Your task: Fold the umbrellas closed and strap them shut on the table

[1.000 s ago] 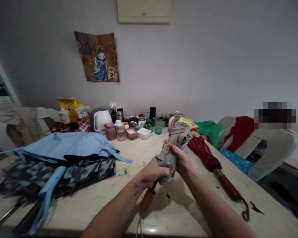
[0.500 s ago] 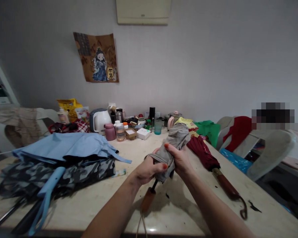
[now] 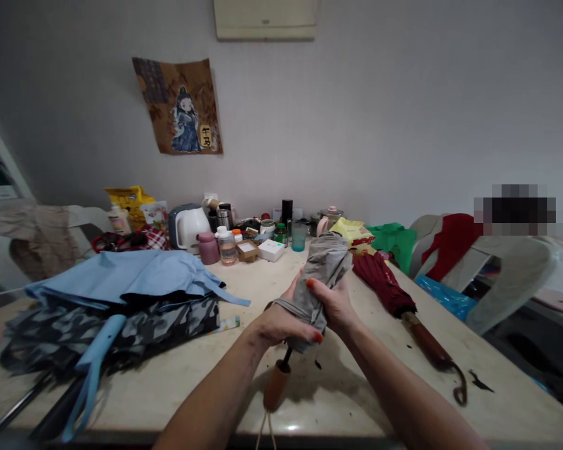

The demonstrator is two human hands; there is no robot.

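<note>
A grey umbrella [image 3: 328, 256], its cloth gathered around the shaft, is held above the table between my two hands. My left hand [image 3: 286, 322] is wrapped around the lower cloth, thumb lying across the front. Higher up, my right hand [image 3: 333, 303] grips the same cloth from the right side, thumb pressed on the folds. Below the cloth a short black shaft shows, ending in a brown wooden handle [image 3: 276, 386] with a cord loop hanging from it. The fingers behind the umbrella are hidden.
A folded dark red umbrella [image 3: 385, 284] lies to the right. On the left, a light blue umbrella [image 3: 122, 278] rests on a camouflage umbrella [image 3: 169, 331]. A white kettle [image 3: 190, 226], a pink jar [image 3: 208, 248] and a teal glass [image 3: 299, 237] stand along the back. Chairs flank the table.
The umbrella has turned slightly in my hands and its top has shifted left. My left thumb has slid a little lower and right across the cloth.
</note>
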